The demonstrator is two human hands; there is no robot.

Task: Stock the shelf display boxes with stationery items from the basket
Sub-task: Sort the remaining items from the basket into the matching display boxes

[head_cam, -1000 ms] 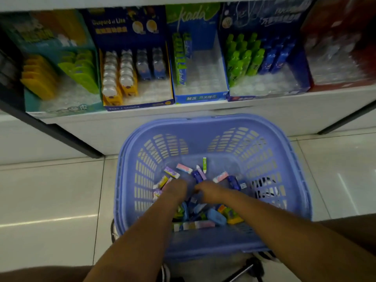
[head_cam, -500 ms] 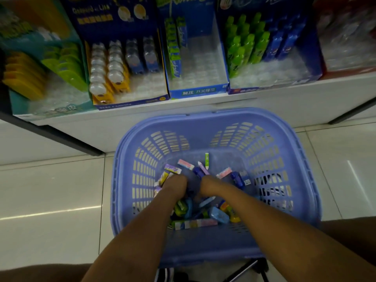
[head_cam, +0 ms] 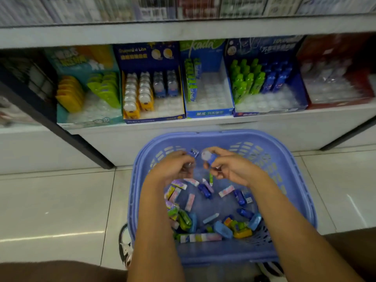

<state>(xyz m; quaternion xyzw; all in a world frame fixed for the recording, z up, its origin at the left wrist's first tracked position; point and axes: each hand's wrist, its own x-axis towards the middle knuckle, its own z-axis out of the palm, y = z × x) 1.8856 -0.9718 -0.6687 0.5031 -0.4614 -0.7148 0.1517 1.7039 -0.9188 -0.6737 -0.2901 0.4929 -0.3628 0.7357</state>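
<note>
Both hands are raised above the basket (head_cam: pixel 301 186), each grip closed on a small item: the right hand (head_cam: pixel 232 169) is clamped on a blue-and-white piece (head_cam: pixel 208 156), and the left hand (head_cam: pixel 173 166) is closed on a small blue piece (head_cam: pixel 193 152) at its fingertips, with something clear beneath it that cannot be identified. The held pieces are judged to belong in the dark blue display box (head_cam: pixel 152 92), whose blue rows (head_cam: pixel 165 83) resemble them and whose front cells are shown vacant. Each piece should be turned upright, matched to the stocked rows, and seated in a vacant cell without disturbing its neighbours. The remaining stationery items (head_cam: pixel 203 210) are seen loose on the basket floor: small pastel, blue, green and yellow pieces, lying in no order, with most gathered toward the near side.
</note>
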